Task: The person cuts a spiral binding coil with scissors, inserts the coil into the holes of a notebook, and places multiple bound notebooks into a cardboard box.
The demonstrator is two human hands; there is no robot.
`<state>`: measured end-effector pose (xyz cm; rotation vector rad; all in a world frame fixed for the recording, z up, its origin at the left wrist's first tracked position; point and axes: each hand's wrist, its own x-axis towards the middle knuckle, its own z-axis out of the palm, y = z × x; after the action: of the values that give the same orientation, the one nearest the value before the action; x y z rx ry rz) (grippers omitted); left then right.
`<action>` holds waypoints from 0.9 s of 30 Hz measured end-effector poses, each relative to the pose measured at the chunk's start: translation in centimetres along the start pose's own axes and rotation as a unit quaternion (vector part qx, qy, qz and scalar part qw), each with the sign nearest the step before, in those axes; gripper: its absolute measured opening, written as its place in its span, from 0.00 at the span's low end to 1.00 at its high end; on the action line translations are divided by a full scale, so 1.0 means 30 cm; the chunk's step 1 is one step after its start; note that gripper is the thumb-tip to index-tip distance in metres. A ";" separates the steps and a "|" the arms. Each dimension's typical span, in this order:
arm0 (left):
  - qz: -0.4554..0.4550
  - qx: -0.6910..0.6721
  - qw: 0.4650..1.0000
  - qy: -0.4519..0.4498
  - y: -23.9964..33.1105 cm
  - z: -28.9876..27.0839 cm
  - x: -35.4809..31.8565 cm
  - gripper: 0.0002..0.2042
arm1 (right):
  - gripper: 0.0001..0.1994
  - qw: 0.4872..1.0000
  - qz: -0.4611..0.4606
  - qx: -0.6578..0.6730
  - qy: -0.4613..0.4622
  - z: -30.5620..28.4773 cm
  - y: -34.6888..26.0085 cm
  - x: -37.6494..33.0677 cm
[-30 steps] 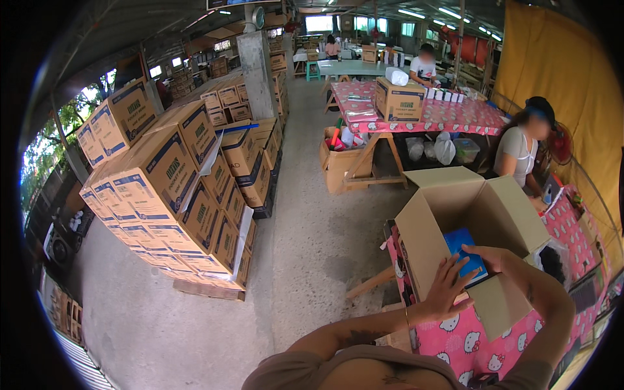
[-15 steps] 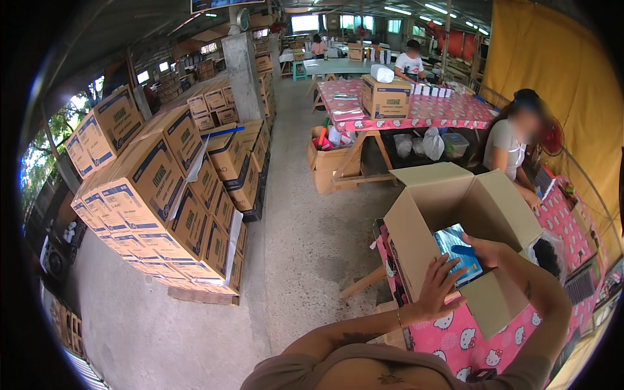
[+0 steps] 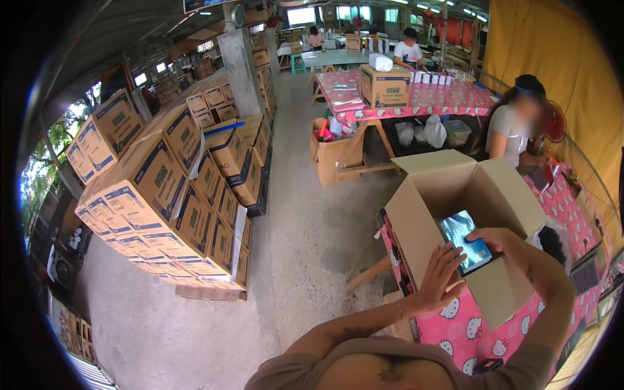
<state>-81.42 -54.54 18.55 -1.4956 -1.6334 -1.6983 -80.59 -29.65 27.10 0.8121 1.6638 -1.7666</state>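
Observation:
A shiny, film-wrapped blue pack (image 3: 459, 227) is tilted at the mouth of an open brown carton (image 3: 413, 227), over its near side. My right hand (image 3: 493, 240) grips the pack's right edge, thumb lying across its top face. My left hand (image 3: 442, 281) is open, its fingers stretched out along the pack's lower left edge; whether its palm bears any weight I cannot tell. Under the carton is a table (image 3: 448, 337) with a pink patterned cover. The carton's floor is hidden by its walls and the pack.
Close on my right, a co-worker (image 3: 510, 127) sits at the pink table. Stacked printed cartons (image 3: 156, 175) stand on a pallet to the left. Ahead, another pink table (image 3: 442, 101) carries a closed carton (image 3: 385, 86), with a person behind it. A dark thing in clear plastic (image 3: 552, 250) lies beside my carton.
The pack has shifted slightly right and down with my right hand. My left hand stays beside it with fingers spread. The co-worker's hand has moved, and a red object now shows near it.

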 end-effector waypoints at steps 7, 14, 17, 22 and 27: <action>0.008 -0.016 1.000 -0.004 0.009 -0.021 0.001 0.30 | 0.27 0.999 -0.028 0.007 0.015 -0.023 0.001 -0.009; 0.003 -0.031 0.999 -0.013 0.000 -0.030 -0.005 0.31 | 0.22 0.998 -0.047 0.034 0.024 0.023 0.003 -0.025; 0.004 -0.029 0.999 -0.021 0.002 -0.041 0.003 0.30 | 0.22 0.998 -0.047 0.031 0.023 0.033 0.002 -0.035; 0.003 -0.021 0.999 -0.030 -0.004 -0.058 0.001 0.30 | 0.21 0.998 -0.054 0.037 0.004 0.036 0.001 -0.012; 0.008 -0.036 0.999 -0.036 -0.009 -0.048 0.009 0.31 | 0.26 0.996 -0.072 0.060 0.006 0.032 0.030 -0.041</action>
<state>-82.35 -55.62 18.96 -1.6172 -1.6071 -1.7293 -79.14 -30.67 27.48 0.7726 1.6745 -1.9803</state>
